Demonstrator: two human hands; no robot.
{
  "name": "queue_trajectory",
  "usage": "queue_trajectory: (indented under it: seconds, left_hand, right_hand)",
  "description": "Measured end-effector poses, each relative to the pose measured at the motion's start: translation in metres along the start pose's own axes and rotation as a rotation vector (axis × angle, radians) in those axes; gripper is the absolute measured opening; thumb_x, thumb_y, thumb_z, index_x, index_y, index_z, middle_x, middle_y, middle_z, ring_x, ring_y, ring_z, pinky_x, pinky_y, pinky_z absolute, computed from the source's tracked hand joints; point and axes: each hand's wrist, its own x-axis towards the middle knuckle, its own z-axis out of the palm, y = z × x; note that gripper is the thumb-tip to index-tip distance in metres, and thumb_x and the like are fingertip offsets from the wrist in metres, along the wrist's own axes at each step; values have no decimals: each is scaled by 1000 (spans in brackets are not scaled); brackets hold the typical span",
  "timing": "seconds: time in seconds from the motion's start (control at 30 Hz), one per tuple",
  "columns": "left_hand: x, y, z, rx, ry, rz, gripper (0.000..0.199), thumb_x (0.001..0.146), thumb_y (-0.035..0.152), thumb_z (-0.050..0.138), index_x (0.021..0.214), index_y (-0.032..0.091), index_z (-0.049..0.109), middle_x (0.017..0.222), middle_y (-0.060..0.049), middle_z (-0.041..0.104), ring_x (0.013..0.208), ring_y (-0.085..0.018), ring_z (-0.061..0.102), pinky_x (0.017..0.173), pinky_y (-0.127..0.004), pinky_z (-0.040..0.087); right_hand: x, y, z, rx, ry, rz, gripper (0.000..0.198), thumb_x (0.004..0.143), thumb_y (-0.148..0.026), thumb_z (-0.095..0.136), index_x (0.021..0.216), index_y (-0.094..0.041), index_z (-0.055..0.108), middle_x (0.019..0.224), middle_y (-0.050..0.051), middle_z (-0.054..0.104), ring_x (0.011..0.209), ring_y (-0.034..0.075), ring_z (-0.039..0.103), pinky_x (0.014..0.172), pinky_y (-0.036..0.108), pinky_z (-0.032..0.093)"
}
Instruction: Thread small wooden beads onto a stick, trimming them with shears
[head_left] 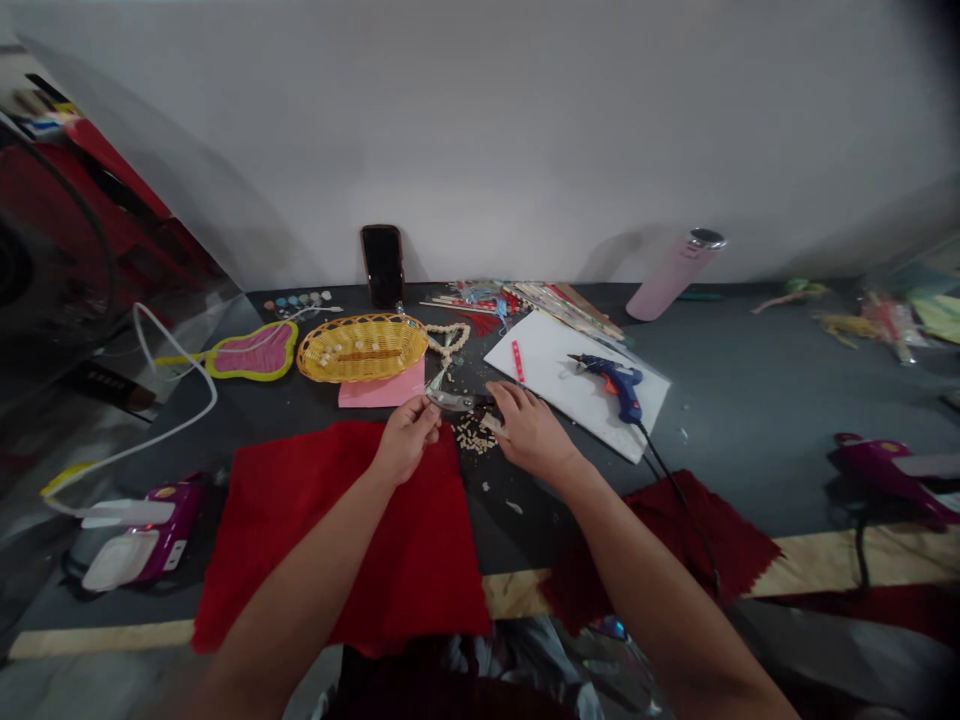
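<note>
My right hand (529, 425) is closed around the dark handle of a pair of scissors (450, 400), whose metal blades point left. A pale strip (493, 426) shows by its fingers. At the blade end, my left hand (411, 435) is closed in a pinch; what it holds is too small to make out. Below the blades lies a scatter of small pale cut pieces (474, 436). Just beyond is a loop of pale beads (448, 345). Under my left forearm a red cloth (337, 520) is spread on the dark table (750, 400).
A yellow wicker basket (364, 348) sits partly on a pink pad (381, 390). A blue glue gun (611, 380) lies on a white board (547, 350), its cord trailing over dark red cloth (675, 540). A phone (383, 265) and pink tumbler (675, 275) stand at the wall.
</note>
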Motion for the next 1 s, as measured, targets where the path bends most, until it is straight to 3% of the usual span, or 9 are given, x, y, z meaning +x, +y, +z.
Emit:
queue_trajectory:
  seconds: [0.17,0.57,1.0]
  left_hand:
    - [0,-1,-1,12,-28,15,24,74,35,62,69,15,51,60,4,45,45,-3,34,43,-18,24]
    - [-1,-2,-4,2,5,19,24,75,35,62,69,15,51,60,4,45,44,-2,33,41,-18,23]
    - [-3,2,-2,44,-46,24,24,73,34,63,65,15,51,54,3,45,42,-3,33,40,-17,22]
  right_hand:
    - [-1,-8,-1,-77,-84,30,57,82,-19,41,137,-20,27,116,13,51,101,25,48,82,36,37]
    - [0,-17,1,-111,-106,64,54,82,-14,37,135,-20,29,104,12,55,90,22,54,79,33,37]
    - [-2,-4,-1,-101,-69,3,65,78,-14,40,140,-23,22,115,11,51,100,25,47,82,36,33]
